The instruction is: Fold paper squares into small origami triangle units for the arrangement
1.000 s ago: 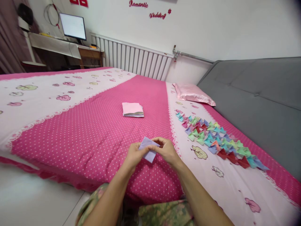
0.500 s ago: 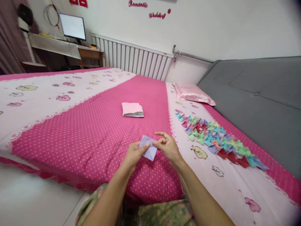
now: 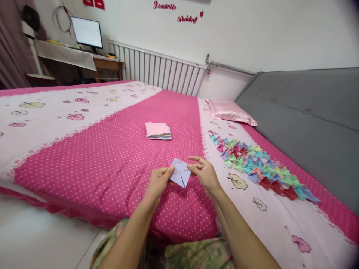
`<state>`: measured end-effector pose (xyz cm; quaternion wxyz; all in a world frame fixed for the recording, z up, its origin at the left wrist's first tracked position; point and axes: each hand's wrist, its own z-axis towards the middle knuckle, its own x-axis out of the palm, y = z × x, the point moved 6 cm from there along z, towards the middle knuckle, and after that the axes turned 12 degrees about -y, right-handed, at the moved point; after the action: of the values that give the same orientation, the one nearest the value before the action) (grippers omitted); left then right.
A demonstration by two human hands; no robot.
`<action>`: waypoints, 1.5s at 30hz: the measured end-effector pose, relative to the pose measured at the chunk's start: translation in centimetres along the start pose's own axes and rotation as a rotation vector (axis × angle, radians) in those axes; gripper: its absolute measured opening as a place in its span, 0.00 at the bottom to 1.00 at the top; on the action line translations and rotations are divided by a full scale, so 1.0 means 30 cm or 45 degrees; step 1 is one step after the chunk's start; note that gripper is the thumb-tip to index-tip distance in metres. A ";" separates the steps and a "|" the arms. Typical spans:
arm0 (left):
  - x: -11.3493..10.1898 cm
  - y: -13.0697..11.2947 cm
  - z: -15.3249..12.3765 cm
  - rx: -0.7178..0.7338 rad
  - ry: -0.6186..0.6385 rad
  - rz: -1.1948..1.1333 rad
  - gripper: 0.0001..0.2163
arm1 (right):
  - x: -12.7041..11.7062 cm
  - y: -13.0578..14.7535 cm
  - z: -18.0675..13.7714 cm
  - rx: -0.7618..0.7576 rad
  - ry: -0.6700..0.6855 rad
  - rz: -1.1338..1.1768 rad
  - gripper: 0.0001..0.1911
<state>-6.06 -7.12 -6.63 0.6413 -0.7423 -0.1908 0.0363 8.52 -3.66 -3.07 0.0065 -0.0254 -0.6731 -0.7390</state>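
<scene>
L hand pinches the L corner of the folded lilac paper, thumb on top, fingers tucked under. R hand grips the R corner btwn thumb & index; its other fingers are lifted & a bit spread. So the paper's held btwn both hands, over the bed nr its near edge, turned cornerwise like a diamond. A crease runs across it, & a narrow slit goes from abt the middle down to the corner facing the near edge. Can't tell if it touches the bed.

Stack of square sheets lies on the pink dotted strip, farther from the near edge than the paper & a bit to its L. Top sheet's pink; other colors show along its sides, edges not quite flush.

Small folded shapes sit in slanting rows toward bed's R edge, mostly on the white strip, well apart from R hand: teal, green, lilac, red, pink, etc. Pink pillow lies beyond them nr bed's far R corner, beside the gray headboard along R edge.

Past the far edge: white radiator; to its L, a desk w/ a lit monitor. Red letters on the wall above. Camo trousers show at bed's near edge.
</scene>
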 end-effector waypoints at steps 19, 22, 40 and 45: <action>-0.030 -0.016 0.013 0.162 -0.144 -0.045 0.13 | -0.009 -0.081 0.002 0.477 -0.090 0.384 0.13; -0.015 -0.044 0.003 0.479 -0.084 0.060 0.28 | 0.022 -0.098 -0.016 0.682 0.051 0.507 0.09; -0.014 -0.002 0.009 0.130 -0.057 -0.077 0.15 | 0.006 -0.043 -0.009 0.165 -0.118 0.013 0.14; 0.012 0.003 -0.011 -0.036 0.063 -0.203 0.15 | 0.012 0.043 -0.026 -0.378 -0.206 -0.386 0.19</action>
<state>-5.61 -7.32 -6.59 0.6363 -0.7343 -0.2338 -0.0357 8.19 -4.55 -1.83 -0.1626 0.0162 -0.5514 -0.8181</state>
